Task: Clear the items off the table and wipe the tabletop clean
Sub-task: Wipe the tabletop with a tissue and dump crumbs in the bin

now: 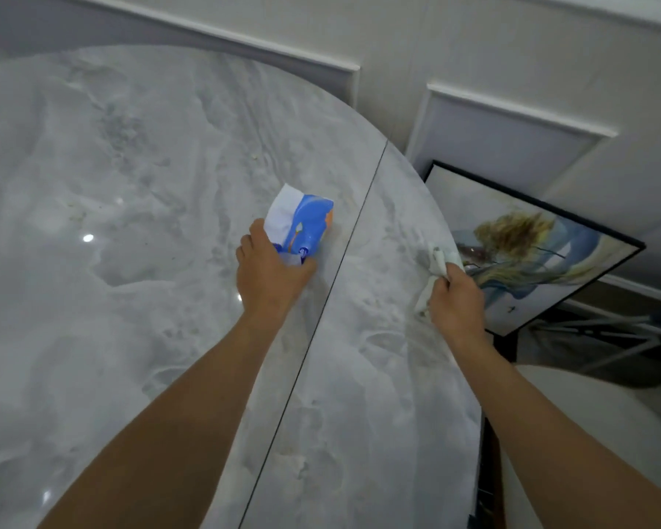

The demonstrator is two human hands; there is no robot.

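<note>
A round grey marble table fills most of the view, with a dark seam running through it. A blue and white tissue pack lies on the tabletop just left of the seam. My left hand grips its near end. My right hand holds a crumpled white tissue against the tabletop at the table's right edge. Small crumbs and specks dot the surface beyond the pack.
A framed painting with a black frame leans against the panelled wall to the right of the table, close to my right hand. A folded metal stand lies on the floor below the painting.
</note>
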